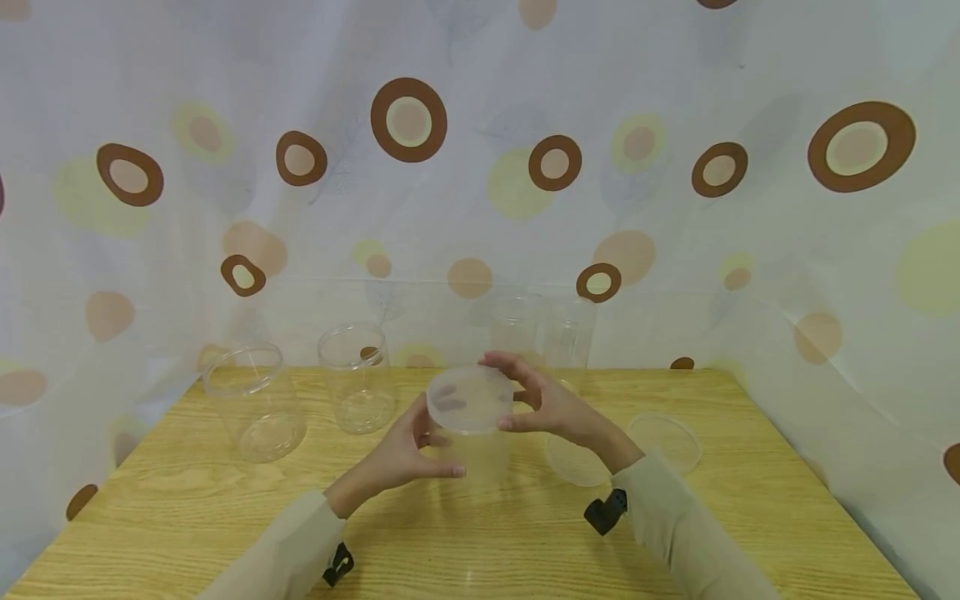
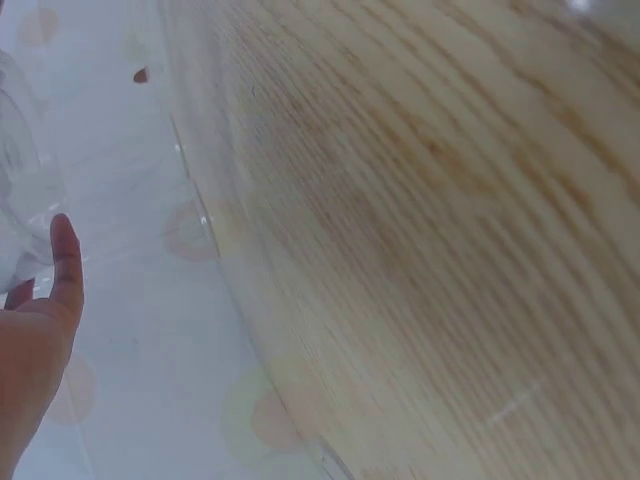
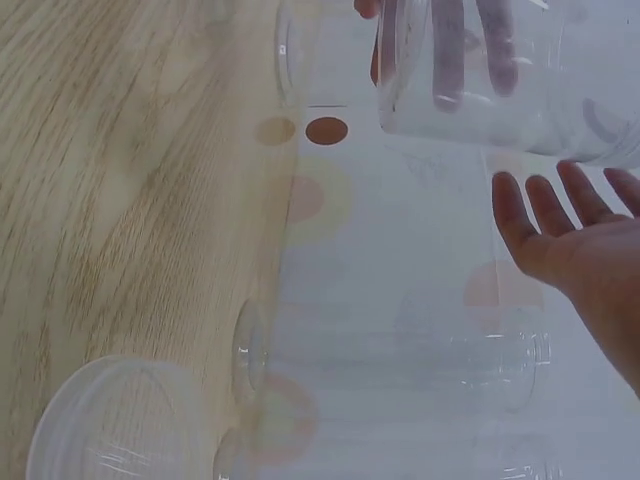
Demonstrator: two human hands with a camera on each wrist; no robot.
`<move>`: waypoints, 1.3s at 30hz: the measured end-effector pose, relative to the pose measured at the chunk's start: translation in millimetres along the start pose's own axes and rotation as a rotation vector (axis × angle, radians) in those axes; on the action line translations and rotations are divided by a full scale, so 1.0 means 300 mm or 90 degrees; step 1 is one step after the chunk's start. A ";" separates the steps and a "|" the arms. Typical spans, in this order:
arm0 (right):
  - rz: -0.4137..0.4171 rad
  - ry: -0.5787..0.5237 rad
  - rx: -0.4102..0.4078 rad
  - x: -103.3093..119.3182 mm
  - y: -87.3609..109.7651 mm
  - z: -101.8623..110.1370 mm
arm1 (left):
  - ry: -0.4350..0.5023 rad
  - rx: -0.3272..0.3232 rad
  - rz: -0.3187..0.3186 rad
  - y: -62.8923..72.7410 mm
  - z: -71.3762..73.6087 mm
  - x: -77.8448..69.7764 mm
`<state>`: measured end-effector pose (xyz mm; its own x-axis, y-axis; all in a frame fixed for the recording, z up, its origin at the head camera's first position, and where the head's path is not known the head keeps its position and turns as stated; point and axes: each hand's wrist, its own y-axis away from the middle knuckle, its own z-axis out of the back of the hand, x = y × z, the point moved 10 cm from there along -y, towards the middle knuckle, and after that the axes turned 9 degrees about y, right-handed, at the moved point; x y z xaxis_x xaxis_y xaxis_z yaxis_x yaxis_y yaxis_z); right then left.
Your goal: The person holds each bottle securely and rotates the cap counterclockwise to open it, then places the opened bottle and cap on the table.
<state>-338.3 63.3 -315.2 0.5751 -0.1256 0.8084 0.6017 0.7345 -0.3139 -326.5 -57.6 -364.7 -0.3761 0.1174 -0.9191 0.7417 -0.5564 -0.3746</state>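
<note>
Between both hands, in the head view, is a clear plastic jar (image 1: 482, 462) with a whitish, see-through lid (image 1: 471, 402) on top. My left hand (image 1: 401, 454) holds the jar's left side, its thumb across the front. Through the jar wall in the right wrist view, the left fingers show along its far side. At the lid's right edge my right hand (image 1: 553, 410) has its thumb on the near rim and its index finger at the far rim. Lower fingers (image 3: 545, 205) of that hand stand a little apart from the jar wall in the right wrist view.
Two open clear jars, a tilted-looking wide one (image 1: 262, 408) and another (image 1: 358, 379), stand at the left. Two tall clear jars, one (image 1: 568, 337) beside the other, stand behind my right hand. Clear round lids (image 1: 666, 440) lie on the wooden table (image 1: 720, 517) at the right. A patterned curtain hangs behind.
</note>
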 end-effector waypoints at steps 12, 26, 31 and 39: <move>-0.047 0.099 -0.135 0.013 0.004 0.013 | -0.016 -0.049 0.001 -0.007 0.008 -0.002; -0.009 -0.023 0.069 0.000 -0.011 -0.019 | 0.011 0.010 0.005 -0.001 -0.017 0.002; -0.006 -0.015 0.049 0.010 -0.011 -0.018 | -0.001 -0.010 -0.001 0.000 -0.008 -0.001; -0.043 0.094 -0.122 0.005 0.000 0.016 | -0.032 -0.070 0.000 0.004 0.027 0.007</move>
<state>-340.0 66.3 -311.5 0.5963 -0.2765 0.7537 0.7276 0.5829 -0.3618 -330.9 -64.6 -366.2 -0.4013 0.0736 -0.9130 0.7974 -0.4624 -0.3878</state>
